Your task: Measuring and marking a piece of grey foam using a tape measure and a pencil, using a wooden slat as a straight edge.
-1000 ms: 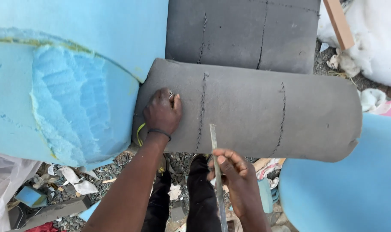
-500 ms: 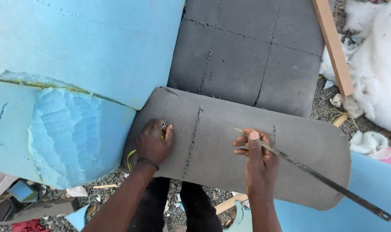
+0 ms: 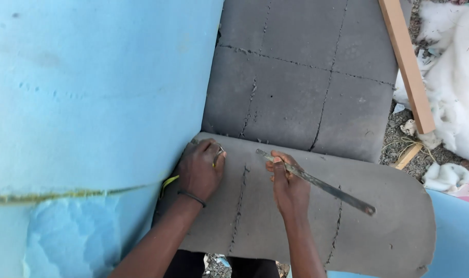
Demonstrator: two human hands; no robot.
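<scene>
Grey foam sheet (image 3: 306, 226) underlies both hands: left (image 3: 201, 169) pressing flat, right (image 3: 288, 183) gripping a metal blade (image 3: 317, 183).

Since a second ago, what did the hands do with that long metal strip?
The right hand carried the long metal strip up from below the grey foam sheet and now holds it slanted across the sheet's top. The left hand stayed pressed on the foam's left end beside the blue foam block. The wooden slat did not move.
</scene>
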